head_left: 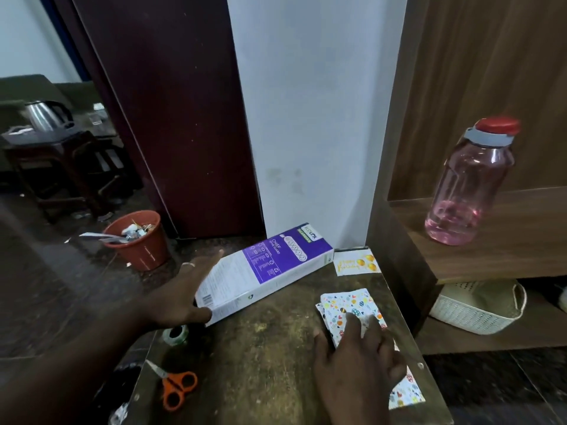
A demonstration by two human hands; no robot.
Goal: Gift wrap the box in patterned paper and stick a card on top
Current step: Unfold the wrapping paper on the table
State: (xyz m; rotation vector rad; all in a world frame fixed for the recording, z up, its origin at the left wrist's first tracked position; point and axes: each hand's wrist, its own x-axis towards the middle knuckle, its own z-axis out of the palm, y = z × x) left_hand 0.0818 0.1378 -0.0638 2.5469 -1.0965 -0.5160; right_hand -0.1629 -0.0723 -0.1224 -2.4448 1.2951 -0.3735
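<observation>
Box [264, 271] gripped by left hand [181, 289], right hand [356, 357] seemingly flat on paper [352, 311], glass-topped table [260, 348]

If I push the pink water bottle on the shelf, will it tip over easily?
Probably yes. The pink bottle is tall on a narrow base and looks nearly empty, so likely light. It stands near the shelf front edge, and being round, it could roll off once down.
</observation>
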